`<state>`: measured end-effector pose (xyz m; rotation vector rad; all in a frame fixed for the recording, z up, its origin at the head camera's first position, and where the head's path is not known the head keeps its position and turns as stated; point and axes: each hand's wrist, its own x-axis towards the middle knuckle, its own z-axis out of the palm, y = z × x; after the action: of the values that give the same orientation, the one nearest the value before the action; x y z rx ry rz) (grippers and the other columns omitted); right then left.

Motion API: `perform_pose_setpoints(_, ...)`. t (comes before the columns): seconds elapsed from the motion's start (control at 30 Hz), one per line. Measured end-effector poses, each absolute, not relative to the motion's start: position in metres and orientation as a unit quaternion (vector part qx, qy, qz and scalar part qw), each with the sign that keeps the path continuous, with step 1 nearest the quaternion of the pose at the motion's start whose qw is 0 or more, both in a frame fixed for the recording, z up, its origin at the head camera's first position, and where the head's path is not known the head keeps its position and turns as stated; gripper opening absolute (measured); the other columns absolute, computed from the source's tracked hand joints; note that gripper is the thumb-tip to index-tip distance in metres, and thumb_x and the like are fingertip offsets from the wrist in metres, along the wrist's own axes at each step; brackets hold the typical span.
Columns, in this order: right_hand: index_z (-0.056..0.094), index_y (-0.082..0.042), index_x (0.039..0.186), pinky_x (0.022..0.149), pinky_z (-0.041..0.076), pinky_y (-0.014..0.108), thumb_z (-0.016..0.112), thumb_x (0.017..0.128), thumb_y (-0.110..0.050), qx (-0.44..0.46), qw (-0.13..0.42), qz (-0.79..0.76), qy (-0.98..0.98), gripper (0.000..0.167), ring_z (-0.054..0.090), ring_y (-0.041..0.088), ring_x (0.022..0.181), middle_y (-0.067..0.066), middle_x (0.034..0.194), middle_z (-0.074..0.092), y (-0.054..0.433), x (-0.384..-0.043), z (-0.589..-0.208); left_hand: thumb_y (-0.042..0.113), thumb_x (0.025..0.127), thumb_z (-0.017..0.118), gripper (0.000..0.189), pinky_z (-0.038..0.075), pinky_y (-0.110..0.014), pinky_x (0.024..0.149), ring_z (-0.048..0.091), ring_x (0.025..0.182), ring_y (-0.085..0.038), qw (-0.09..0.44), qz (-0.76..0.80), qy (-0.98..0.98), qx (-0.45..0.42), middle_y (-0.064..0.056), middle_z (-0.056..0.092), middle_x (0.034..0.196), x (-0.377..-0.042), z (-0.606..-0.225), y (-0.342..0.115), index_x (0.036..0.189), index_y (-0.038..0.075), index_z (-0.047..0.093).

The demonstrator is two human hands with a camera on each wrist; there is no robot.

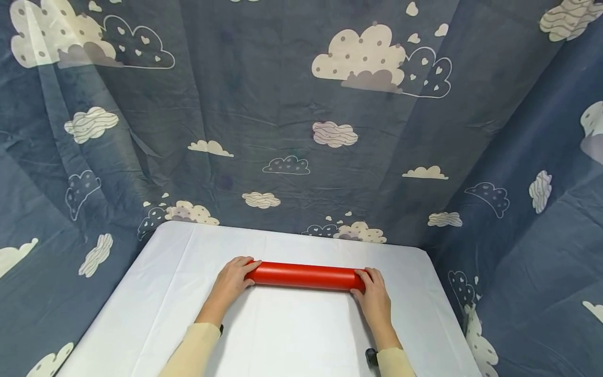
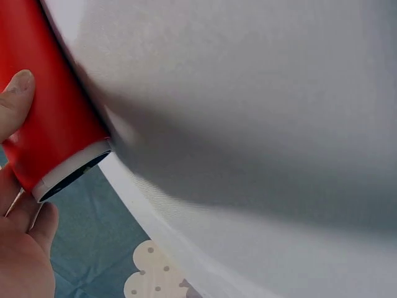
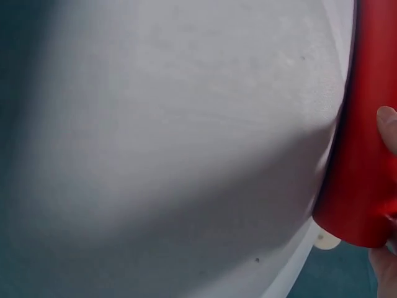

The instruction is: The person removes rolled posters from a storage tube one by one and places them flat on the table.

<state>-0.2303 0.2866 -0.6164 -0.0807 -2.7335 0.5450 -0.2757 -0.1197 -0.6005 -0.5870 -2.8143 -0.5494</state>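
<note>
A long, smooth red tube (image 1: 303,276) lies crosswise on the white-covered table. My left hand (image 1: 230,283) grips its left end, fingers over the far side and thumb on the near side. Around the right end, my right hand (image 1: 375,301) holds on in the same way. In the left wrist view the tube (image 2: 53,105) shows a white rim and a dark hollow opening, with the left thumb (image 2: 18,99) pressed on its surface. The right wrist view has the tube's other end (image 3: 356,180), where the right thumb rests; most of that hand is out of frame.
The white table (image 1: 292,330) has rounded far corners. Dark blue curtains with cloud prints (image 1: 292,104) hang behind it and along both sides. A small black object (image 1: 371,358) sits at the right wrist, by the cream sleeve (image 1: 395,362).
</note>
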Motion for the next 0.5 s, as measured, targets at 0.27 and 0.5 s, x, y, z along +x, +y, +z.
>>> perform_pose_setpoints(0.27,0.066,-0.014,0.139,0.112,0.05,0.061,0.09,0.084,-0.011,-0.009,0.149,0.202,-0.968,0.06,0.051,0.037,0.139,0.017,0.145,0.058,0.289,-0.242,-0.611,0.017,0.079,0.093,0.059,0.053,-0.05,0.109,0.065,0.122,-0.031,0.114,-0.169,-0.96,-0.194,-0.008,0.073,0.127,-0.263,-0.597,-0.12,0.135,0.018,0.074)
perform_pose_setpoints(0.5,0.066,-0.014,0.139,0.11,0.05,0.064,0.09,0.084,-0.01,-0.003,0.129,0.2,-0.971,0.06,0.051,0.039,0.14,0.019,0.146,0.057,0.294,-0.252,-0.608,0.019,0.078,0.094,0.057,0.055,-0.049,0.104,0.066,0.117,-0.031,0.119,-0.152,-0.965,-0.179,-0.008,0.075,0.124,-0.25,-0.594,-0.114,0.132,0.018,0.075)
